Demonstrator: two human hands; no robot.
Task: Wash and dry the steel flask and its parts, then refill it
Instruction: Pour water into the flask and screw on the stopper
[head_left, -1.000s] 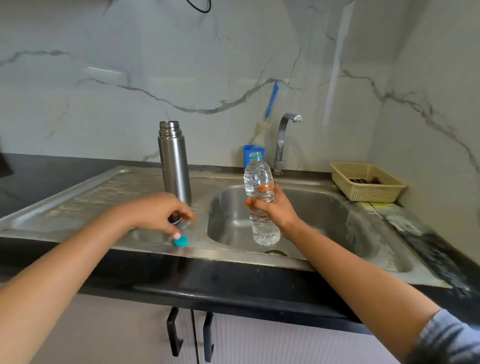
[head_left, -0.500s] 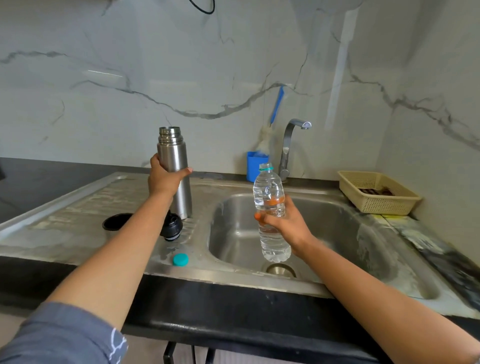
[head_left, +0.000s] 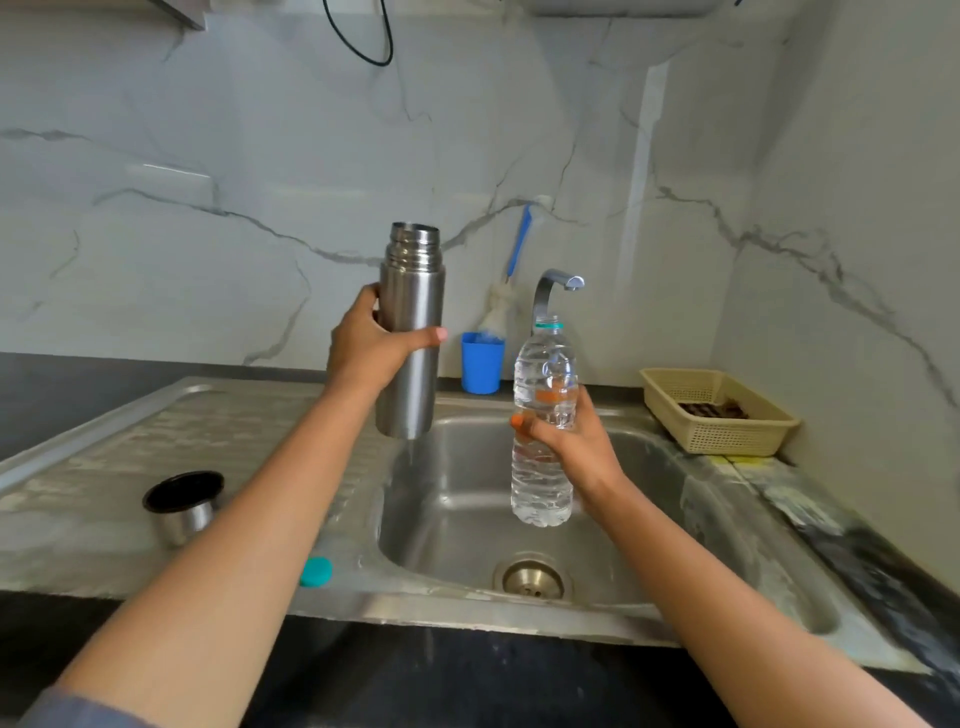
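My left hand (head_left: 371, 345) grips the steel flask (head_left: 411, 332) around its middle and holds it upright in the air, its mouth uncapped, above the left rim of the sink (head_left: 675, 519). My right hand (head_left: 569, 441) holds a clear plastic water bottle (head_left: 543, 421) upright over the basin, with no cap on it. The flask's steel cup lid (head_left: 183, 505) stands on the drainboard at the left. A teal bottle cap (head_left: 316, 570) lies near the front edge. My left forearm hides the flask's black stopper.
A tap (head_left: 556, 288) rises behind the basin. A blue cup (head_left: 482, 364) with a bottle brush (head_left: 511, 270) stands at the wall. A beige plastic basket (head_left: 722, 415) sits at the back right. The drain (head_left: 532, 578) is at the basin's front.
My left hand lifted the flask off the drainboard and carried it up and right toward the basin. My right hand kept the water bottle over the sink.
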